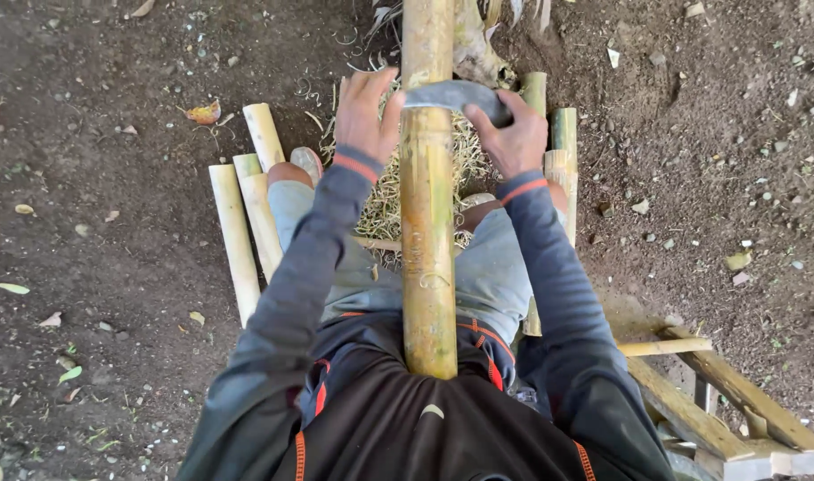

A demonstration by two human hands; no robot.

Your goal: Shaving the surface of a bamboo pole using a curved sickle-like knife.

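Note:
A thick yellow-green bamboo pole (427,223) runs from my belly straight away between my knees. A curved grey blade (451,94) lies across the pole near its far part. My right hand (511,134) grips the blade's right end. My left hand (365,111) rests with fingers spread on the pole's left side, touching the blade's left tip. Pale curly shavings (385,191) pile on the ground under the pole between my legs.
Several cut bamboo lengths lie on the dirt at the left (238,236) and at the right (563,142). A rough wooden frame (728,401) stands at the lower right. Bare soil with dry leaves (202,113) and pebbles surrounds me.

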